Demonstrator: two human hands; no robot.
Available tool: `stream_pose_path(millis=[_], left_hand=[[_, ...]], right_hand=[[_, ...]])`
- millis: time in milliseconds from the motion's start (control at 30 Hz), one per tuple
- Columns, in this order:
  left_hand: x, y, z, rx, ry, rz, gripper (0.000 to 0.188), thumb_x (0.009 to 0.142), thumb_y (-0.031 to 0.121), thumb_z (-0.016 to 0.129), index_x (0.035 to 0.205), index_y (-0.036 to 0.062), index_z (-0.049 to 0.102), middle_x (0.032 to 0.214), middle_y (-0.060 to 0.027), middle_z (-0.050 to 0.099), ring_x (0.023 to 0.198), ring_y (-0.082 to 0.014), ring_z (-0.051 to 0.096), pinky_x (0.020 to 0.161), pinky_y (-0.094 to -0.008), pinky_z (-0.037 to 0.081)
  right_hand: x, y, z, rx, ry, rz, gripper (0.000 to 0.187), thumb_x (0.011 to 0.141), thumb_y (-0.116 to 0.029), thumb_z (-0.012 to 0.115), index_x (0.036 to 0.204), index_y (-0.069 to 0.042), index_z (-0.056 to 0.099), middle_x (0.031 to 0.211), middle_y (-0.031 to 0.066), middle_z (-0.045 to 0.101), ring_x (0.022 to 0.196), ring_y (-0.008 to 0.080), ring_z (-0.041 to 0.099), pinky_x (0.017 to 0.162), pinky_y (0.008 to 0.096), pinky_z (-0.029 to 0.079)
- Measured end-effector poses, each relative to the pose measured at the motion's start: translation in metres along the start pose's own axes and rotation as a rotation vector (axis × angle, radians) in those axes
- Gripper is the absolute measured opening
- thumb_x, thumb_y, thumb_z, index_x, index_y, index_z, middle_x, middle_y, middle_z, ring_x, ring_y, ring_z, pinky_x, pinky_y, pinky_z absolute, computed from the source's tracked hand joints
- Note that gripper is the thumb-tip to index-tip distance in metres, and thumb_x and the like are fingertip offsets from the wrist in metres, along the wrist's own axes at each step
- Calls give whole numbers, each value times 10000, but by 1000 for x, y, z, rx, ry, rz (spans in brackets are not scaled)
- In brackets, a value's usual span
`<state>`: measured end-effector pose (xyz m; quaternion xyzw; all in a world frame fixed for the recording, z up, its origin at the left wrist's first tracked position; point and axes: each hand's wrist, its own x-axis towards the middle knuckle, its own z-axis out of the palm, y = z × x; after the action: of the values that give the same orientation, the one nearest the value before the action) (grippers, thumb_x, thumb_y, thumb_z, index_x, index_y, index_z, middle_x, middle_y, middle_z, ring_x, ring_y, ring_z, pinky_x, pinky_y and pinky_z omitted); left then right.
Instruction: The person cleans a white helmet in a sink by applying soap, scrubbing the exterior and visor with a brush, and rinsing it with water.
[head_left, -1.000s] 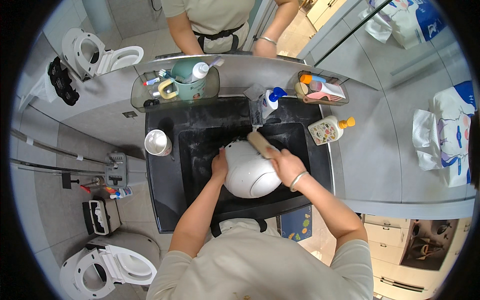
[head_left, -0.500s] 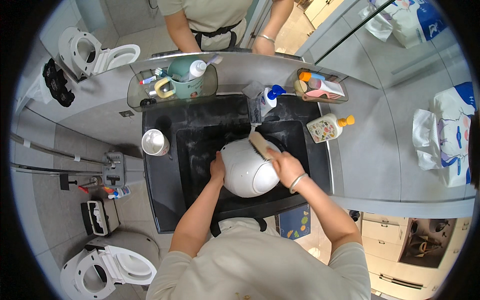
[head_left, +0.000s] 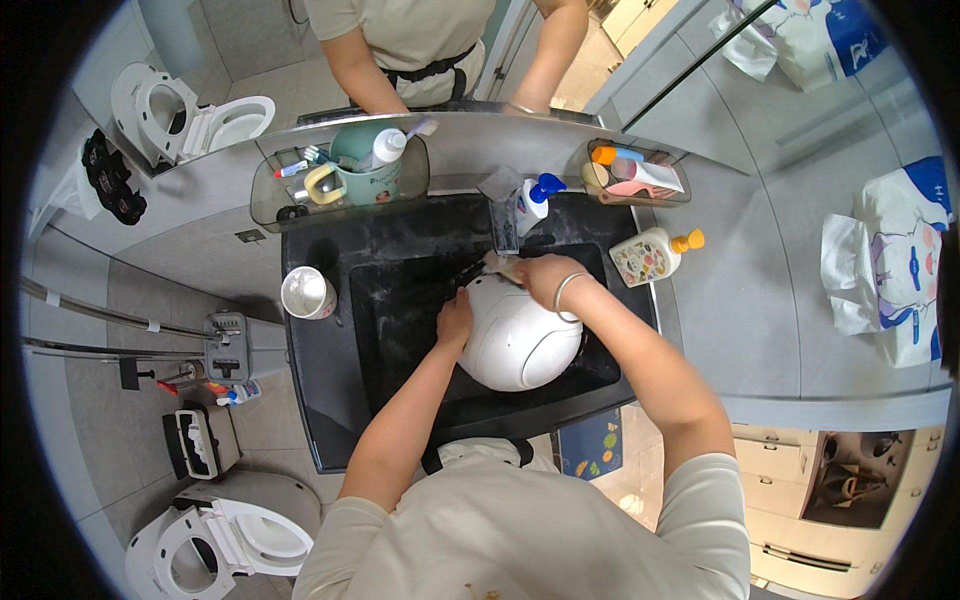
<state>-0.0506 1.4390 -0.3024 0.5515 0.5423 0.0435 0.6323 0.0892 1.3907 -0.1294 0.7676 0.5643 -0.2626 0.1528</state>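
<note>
A smooth, rounded white helmet (head_left: 515, 345) with curved seam lines rests in the black sink basin (head_left: 390, 375). My left hand (head_left: 455, 320) presses round its left side, steadying it. In my right hand (head_left: 550, 280) is a scrub brush (head_left: 503, 267), gripped over the helmet's far edge. The brush's pale head is just below the faucet (head_left: 505, 228), partly hidden by my fingers, and a little blurred. Whether its bristles touch the helmet cannot be seen.
A white cup (head_left: 308, 293) stands on the counter's left. Behind the basin is a blue-topped pump bottle (head_left: 534, 205); a yellow-topped bottle (head_left: 645, 257) is at right. Wall trays hold a green mug (head_left: 370, 170) and several tubes (head_left: 650, 178). A toilet (head_left: 260, 535) is lower left.
My right hand has moved the brush from the helmet's upper surface to its far edge by the faucet. The helmet has shifted and turned slightly to the right, my left hand going with it.
</note>
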Motion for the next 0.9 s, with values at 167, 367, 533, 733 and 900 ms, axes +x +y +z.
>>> stream_pose_path(millis=[167,367,533,733,900], left_hand=[[9,-2,6,16,-18,-79,626,907,501,243,1162,18,549,1203,-236,500,1133,-387,449,948,-416,342],[-2,-6,7,-79,15,-105,647,895,537,276,1156,11,549,1169,-239,523,1115,-383,467,936,-410,352],[-14,9,-3,-135,-90,-26,636,892,532,310,1110,-3,576,1109,-236,562,1080,-384,495,900,-386,375],[-2,-6,1,-113,-87,-73,642,892,517,357,1213,-22,492,1205,-197,515,1079,-322,503,910,-381,369],[1,-15,6,-64,-11,108,563,910,435,340,1120,-42,552,1131,-264,537,1076,-380,497,896,-380,375]], right_hand=[[0,-25,18,66,51,-157,255,835,-181,451,1027,-90,593,909,191,623,857,357,592,763,424,461],[-6,20,20,41,78,38,216,833,-153,444,974,-76,590,880,185,627,849,352,594,747,419,468],[-23,-19,24,234,186,-132,278,868,-199,450,1091,-79,564,894,196,618,835,359,587,758,429,453],[-18,14,25,227,185,40,292,866,-190,451,1100,-59,566,974,175,615,879,349,584,776,404,467],[-31,-20,28,278,159,-108,312,870,-200,446,1143,-80,539,946,199,610,877,355,576,773,414,455]])
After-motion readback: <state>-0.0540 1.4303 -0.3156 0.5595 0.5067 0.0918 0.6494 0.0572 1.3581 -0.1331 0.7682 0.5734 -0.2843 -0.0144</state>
